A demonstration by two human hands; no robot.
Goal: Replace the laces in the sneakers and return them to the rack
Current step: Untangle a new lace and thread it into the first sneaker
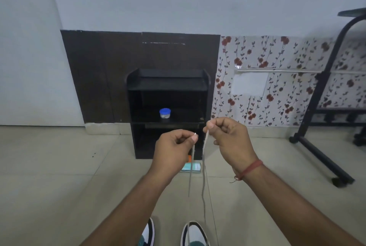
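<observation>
Both hands, left [174, 144] and right [225, 136], pinch the lace [204, 166] by its ends; light, limp cord, best gripped at the stiff tips above the sneakers [195, 233].

A pale grey-white lace [204, 154] hangs in two strands, its ends raised level with the rack's lower half and its lengths trailing down toward the right sneaker. Two sneakers, white with black trim, stand side by side on the tiled floor at the bottom edge, toes pointing toward the rack: the left sneaker [149, 233] mostly hidden behind a forearm, the right sneaker [194, 234] showing its white toe. The black rack [168, 85] stands upright against a dark wall panel, well beyond the sneakers, with open shelves
</observation>
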